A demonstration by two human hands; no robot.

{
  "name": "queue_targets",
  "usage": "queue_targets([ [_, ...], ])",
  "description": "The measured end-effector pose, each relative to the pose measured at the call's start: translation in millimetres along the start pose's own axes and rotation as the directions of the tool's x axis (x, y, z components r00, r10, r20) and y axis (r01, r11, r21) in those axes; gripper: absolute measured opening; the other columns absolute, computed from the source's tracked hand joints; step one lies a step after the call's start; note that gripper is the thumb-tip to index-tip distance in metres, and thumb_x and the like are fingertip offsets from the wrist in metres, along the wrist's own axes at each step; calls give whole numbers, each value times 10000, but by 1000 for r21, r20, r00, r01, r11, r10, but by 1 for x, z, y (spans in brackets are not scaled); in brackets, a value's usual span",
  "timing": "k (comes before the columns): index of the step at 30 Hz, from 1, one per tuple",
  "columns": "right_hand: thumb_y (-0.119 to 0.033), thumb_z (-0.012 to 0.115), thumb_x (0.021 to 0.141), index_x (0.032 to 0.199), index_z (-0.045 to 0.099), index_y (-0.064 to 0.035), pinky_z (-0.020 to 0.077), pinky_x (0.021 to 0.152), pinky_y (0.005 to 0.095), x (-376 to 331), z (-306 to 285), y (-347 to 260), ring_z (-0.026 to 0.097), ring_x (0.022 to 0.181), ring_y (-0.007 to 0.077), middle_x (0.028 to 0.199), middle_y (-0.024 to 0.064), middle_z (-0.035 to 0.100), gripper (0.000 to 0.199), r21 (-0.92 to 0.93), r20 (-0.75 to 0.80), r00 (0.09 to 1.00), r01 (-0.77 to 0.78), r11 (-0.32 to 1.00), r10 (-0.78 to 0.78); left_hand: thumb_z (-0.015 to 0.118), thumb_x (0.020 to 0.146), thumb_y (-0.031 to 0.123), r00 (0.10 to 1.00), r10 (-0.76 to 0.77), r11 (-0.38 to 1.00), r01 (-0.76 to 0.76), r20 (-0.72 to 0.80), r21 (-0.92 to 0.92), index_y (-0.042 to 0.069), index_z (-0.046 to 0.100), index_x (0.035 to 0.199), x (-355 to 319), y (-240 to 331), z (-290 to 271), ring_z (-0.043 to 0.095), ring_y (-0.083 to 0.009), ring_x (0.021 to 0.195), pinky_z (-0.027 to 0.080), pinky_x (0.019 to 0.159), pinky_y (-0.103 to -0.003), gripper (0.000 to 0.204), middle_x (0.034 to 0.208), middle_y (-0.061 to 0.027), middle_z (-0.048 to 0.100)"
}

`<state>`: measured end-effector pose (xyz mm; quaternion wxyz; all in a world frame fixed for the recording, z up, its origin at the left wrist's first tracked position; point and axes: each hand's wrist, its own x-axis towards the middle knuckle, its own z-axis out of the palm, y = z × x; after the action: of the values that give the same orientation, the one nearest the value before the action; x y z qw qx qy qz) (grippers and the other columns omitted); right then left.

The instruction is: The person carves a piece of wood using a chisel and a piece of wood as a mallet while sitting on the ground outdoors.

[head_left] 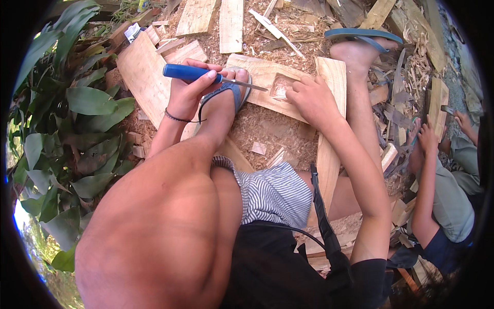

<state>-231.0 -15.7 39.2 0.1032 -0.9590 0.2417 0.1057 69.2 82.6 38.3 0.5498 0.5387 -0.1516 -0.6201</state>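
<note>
My left hand [188, 90] grips a blue-handled chisel [191, 73]; its steel blade points right toward a pale wooden plank [262, 72] with a shallow rectangular recess [280, 85] cut into it. My right hand [311, 98] rests on that plank, fingers at the edge of the recess. My left foot in a blue sandal [226, 98] presses on the plank's near end, just beside the blade. A thin black band circles my left wrist.
Sawdust and shavings cover the ground, with several loose planks [231, 23] around. My right foot [355, 51] wears a blue sandal on another plank [329, 129]. Green leafy plants [72, 113] fill the left. Another person [442, 195] sits at right, working with wood.
</note>
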Motion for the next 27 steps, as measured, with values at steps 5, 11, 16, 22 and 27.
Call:
queue_targets([
  [5,-271,681,877,1026,680,-187,371,885,423,-9,-12,2,562,1094,170,1132,0,621,171,183,-253,921,-255,949,296,708,890,-8,984,61,993,-77,165,94,14,509,1088,3,3,11,687,-282,1081,580,927,-389,281,1147,-195,678],
  [11,-260,681,898,1075,698,-169,345,924,410,-19,-2,-4,566,1136,184,1178,9,635,200,232,-260,878,-347,909,402,705,892,-29,906,64,951,-183,418,251,25,519,1084,7,15,27,655,-204,1108,530,973,-348,273,1146,-152,690],
  [16,-264,684,890,1023,700,-160,353,904,410,-17,0,-3,566,1125,176,1161,3,638,169,262,-296,861,-344,901,415,704,901,-8,877,43,912,-230,478,341,30,526,1085,2,19,34,645,-173,1105,521,968,-334,259,1154,-129,691],
  [22,-275,688,884,1006,701,-158,352,893,411,-16,-2,-4,564,1118,164,1143,-4,638,169,256,-286,864,-348,902,415,713,904,18,893,32,917,-205,450,341,32,536,1081,-1,16,38,644,-164,1095,522,954,-328,251,1142,-119,693],
  [27,-281,692,881,1009,703,-166,342,899,410,-14,-4,-4,562,1119,160,1143,-13,636,172,252,-270,867,-355,900,418,713,904,18,884,59,915,-234,464,329,31,541,1078,-1,15,39,647,-163,1085,522,954,-326,245,1120,-116,698],
])
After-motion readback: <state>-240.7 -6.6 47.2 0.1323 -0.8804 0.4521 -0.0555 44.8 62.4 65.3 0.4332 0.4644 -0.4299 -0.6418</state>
